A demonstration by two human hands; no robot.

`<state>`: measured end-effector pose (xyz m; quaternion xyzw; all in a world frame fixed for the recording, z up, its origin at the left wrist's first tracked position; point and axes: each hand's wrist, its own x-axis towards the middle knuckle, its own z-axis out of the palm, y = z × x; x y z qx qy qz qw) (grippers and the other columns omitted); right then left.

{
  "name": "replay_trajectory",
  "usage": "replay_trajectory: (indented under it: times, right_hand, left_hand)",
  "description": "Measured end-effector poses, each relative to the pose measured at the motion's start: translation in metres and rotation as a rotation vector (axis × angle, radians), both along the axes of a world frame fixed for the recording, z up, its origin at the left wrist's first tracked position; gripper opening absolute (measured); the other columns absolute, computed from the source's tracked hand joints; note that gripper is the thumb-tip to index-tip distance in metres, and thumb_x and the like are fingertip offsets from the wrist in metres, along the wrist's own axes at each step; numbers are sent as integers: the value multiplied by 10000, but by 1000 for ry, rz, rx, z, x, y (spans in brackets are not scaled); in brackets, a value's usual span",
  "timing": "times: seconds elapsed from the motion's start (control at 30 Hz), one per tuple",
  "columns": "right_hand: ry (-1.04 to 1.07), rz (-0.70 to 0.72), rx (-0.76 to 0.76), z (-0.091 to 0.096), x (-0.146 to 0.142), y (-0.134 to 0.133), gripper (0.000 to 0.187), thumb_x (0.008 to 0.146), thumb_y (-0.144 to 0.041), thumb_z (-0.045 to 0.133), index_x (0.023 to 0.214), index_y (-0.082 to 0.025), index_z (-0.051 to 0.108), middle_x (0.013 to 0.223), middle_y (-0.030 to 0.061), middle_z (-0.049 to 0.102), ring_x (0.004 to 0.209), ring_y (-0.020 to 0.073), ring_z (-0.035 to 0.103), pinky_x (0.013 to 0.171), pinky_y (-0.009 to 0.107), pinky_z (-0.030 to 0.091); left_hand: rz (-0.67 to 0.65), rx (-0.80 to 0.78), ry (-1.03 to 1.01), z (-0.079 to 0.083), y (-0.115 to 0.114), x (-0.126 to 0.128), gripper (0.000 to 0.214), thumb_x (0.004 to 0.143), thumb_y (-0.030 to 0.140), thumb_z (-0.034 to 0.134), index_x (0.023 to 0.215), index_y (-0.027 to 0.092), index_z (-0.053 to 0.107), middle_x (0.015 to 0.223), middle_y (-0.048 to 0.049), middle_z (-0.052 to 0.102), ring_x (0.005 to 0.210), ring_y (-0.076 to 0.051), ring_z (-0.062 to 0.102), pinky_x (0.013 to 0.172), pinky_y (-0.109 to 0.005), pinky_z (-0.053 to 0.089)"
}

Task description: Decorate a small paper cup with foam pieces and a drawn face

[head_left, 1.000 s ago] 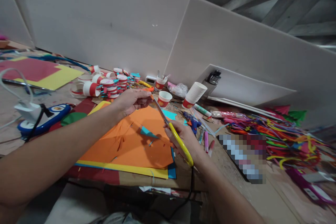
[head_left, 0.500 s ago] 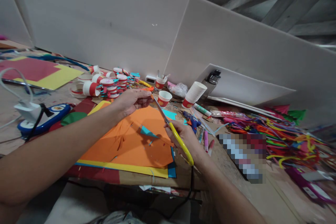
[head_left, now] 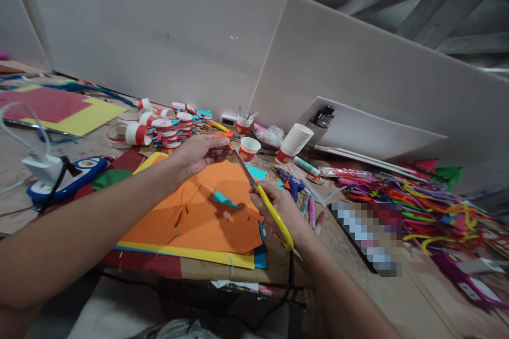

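My right hand is closed round the yellow handles of a pair of scissors, whose blades point up and left toward my left hand. My left hand pinches a small orange paper scrap at the blade tips, fingers curled. Beneath both hands lies a large orange paper sheet with cuts in it, stacked on yellow and blue sheets.
Red-and-white paper cups, a cup stack and cut cup rings crowd the back. A glue gun and markers lie right of the scissors. Pipe cleaners fill the right; a power strip sits left.
Almost nothing has moved; my right hand with the scissors has shifted very slightly, and the left hand keeps its pinch on the orange scrap.
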<state>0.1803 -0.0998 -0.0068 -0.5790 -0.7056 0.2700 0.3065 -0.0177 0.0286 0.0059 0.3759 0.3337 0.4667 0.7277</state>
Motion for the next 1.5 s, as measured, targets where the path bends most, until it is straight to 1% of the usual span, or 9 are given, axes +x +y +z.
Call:
replay_trajectory:
  times: [0.1,0.3,0.4,0.53,0.9,1.03,1.13,1.23,1.5]
  right_hand:
    - [15,21,-3,2,1,-1,193,856,-366,537,882,-185,599,707,-20,542,571,90,457,514,199,353]
    - [48,3,-25,0,0,-1,229,862,-412,527,881,-199,606,585,-29,507,512,105,449,472,209,345]
    - [30,-3,-17,-3,0,1,224,871,-402,503,860,-198,595,571,-36,489,495,98,438,463,203,335]
    - [5,-8,16,-7,0,2,215,874,-379,491,840,-193,593,612,-36,489,511,87,422,468,197,318]
    - [-22,-38,13,-4,-1,2,157,815,-309,531,741,-179,580,600,-40,431,542,87,381,490,199,293]
    - [-37,-21,24,-4,0,1,174,847,-333,512,796,-184,587,641,-33,469,563,92,407,500,199,307]
    - [-21,14,12,-2,0,-1,199,869,-364,501,861,-188,594,710,-19,526,601,99,450,521,199,340]
    - [0,21,2,-1,-1,-2,221,877,-383,497,900,-189,598,750,-12,548,613,99,469,535,199,366]
    - [0,3,12,-5,-1,1,195,874,-358,482,853,-188,575,659,-30,505,525,79,419,494,190,344]
  left_hand:
    - [-3,3,-2,0,0,0,43,759,97,661,716,99,659,694,-80,699,643,-130,668,604,-215,512]
    - [3,22,-10,-1,-2,0,40,753,100,669,714,100,659,706,-90,703,659,-138,674,597,-213,503]
    - [9,20,-8,0,-3,1,41,754,91,665,713,94,657,690,-89,698,635,-133,667,590,-212,500]
    - [18,5,-15,1,-4,1,47,751,80,662,707,92,654,677,-80,692,621,-128,666,594,-210,501]
    - [7,9,-13,1,-4,1,66,770,84,643,708,93,663,667,-73,690,608,-123,660,576,-205,504]
    - [1,13,-16,1,-3,1,64,764,90,652,701,93,661,672,-78,692,607,-121,661,590,-208,511]
    - [7,22,-14,1,-3,2,63,764,93,652,701,97,658,677,-81,694,615,-124,665,594,-208,507]
    - [17,23,-10,1,-2,2,55,761,92,656,707,100,656,689,-78,697,628,-128,670,613,-218,511]
    - [4,42,-14,0,-4,2,74,769,96,646,695,100,650,673,-73,694,587,-112,643,576,-206,480]
